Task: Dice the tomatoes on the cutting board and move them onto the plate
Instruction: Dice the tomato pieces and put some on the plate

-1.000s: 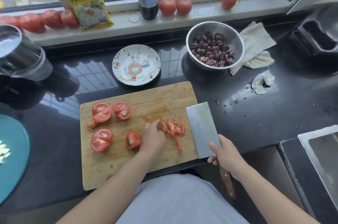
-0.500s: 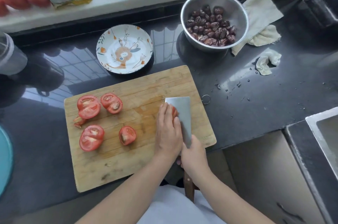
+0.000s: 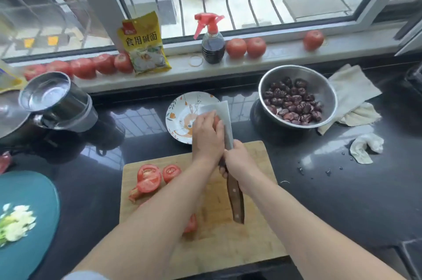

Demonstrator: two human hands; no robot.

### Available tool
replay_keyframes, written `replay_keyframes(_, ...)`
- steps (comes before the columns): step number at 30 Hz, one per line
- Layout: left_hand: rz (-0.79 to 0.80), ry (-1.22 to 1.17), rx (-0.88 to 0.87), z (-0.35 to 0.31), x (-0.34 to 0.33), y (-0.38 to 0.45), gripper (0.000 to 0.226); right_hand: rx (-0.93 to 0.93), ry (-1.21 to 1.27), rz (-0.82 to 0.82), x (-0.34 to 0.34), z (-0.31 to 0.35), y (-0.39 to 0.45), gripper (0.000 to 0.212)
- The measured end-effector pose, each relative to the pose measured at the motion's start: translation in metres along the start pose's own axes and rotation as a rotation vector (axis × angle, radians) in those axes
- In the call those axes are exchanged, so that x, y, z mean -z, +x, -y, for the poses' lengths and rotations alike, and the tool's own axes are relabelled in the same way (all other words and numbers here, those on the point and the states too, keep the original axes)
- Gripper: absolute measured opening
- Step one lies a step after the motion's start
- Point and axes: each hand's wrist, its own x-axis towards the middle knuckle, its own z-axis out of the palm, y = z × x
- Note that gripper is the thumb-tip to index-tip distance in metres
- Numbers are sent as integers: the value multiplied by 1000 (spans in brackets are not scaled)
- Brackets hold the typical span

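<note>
A person's right hand (image 3: pixel 237 161) grips the cleaver (image 3: pixel 225 124) where the wooden handle meets the blade, holding the broad blade over the patterned plate (image 3: pixel 180 115). The left hand (image 3: pixel 206 135), fingers extended, presses cut tomato (image 3: pixel 216 120) flat against the blade above the plate. Nearer the person than the plate lies the cutting board (image 3: pixel 255 229), with tomato halves (image 3: pixel 148 178) awaiting dicing at its left edge. To the right of the plate sits a steel bowl of dates (image 3: pixel 296 97); behind it, whole tomatoes (image 3: pixel 236 48) line the windowsill. The diced flesh looks soft, wet and slippery, likely best carried sandwiched between palm and steel, then slid off gently.
</note>
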Motion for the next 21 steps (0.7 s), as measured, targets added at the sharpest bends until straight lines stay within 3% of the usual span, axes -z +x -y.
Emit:
replay_keyframes(6, -92, 120, 34, 42, -12, 86, 18, -52, -42, -42, -27, 36, 80, 39)
replay_keyframes(9, -100, 155, 84, 60, -20, 107, 19, -105, -81, -90, -26, 43, 94, 30)
replay_keyframes(17, 2, 208, 161, 49, -1, 103, 27, -19, -494, -201, 10, 58, 71, 28)
replay_keyframes(21, 204, 224, 226, 30, 23, 70, 34, -17, -584, -196, 21, 55, 47, 25)
